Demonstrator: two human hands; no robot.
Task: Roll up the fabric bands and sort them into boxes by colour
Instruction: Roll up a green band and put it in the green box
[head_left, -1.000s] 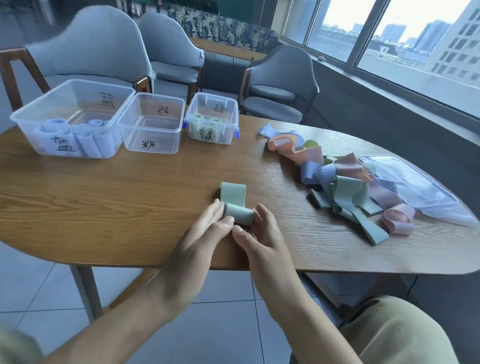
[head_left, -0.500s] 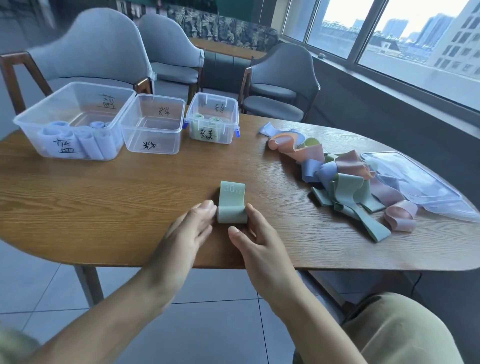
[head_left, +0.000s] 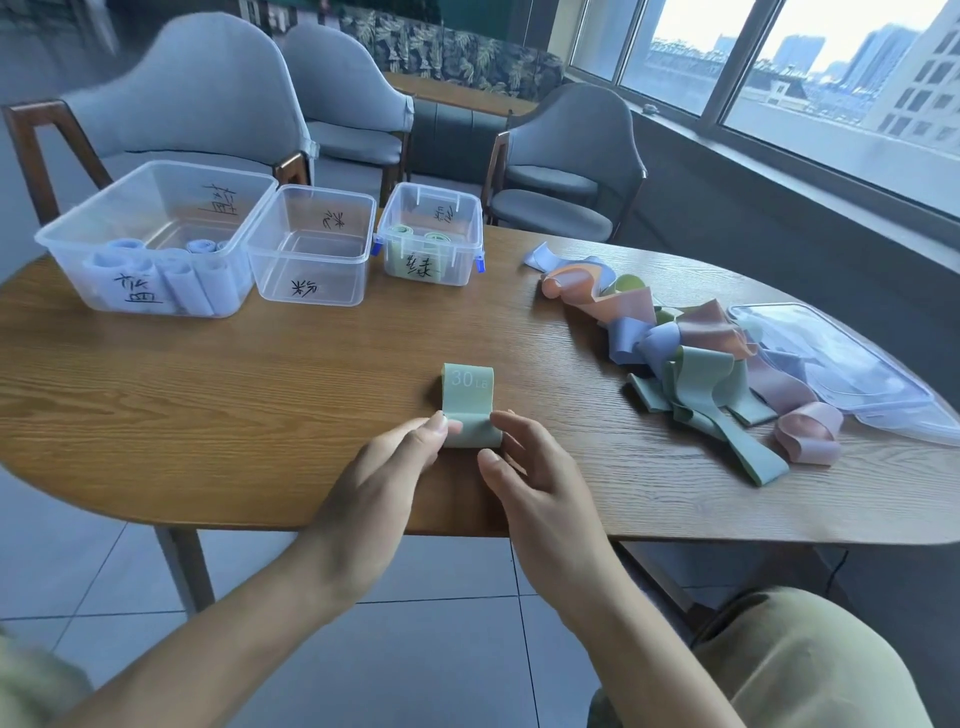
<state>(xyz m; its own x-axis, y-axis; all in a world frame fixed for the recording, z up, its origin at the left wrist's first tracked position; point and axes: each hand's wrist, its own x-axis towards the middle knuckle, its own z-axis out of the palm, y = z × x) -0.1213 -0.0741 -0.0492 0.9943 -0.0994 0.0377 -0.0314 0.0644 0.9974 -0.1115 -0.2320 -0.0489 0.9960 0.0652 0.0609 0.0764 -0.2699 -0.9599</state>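
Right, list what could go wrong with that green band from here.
1. The green band is only partly rolled, its printed end free; if the left hand or right hand eases off, the springy roll may uncoil.
2. The three boxes sit side by side; the roll could land in the empty middle box rather than the green box.
3. A reach right could sweep the loose pile off the table.

Wooden counter (head_left: 208, 405), oval top with visible grain, on a grey metal leg (head_left: 187, 566). Three grey upholstered chairs behind it: one with a wooden frame at far left (head_left: 197, 98), one further back (head_left: 348, 98), one near the window (head_left: 571, 161). Leaf-patterned bench seat (head_left: 467, 57) along the back wall. Large windows (head_left: 779, 57) showing city buildings. Pale tiled floor (head_left: 441, 660).
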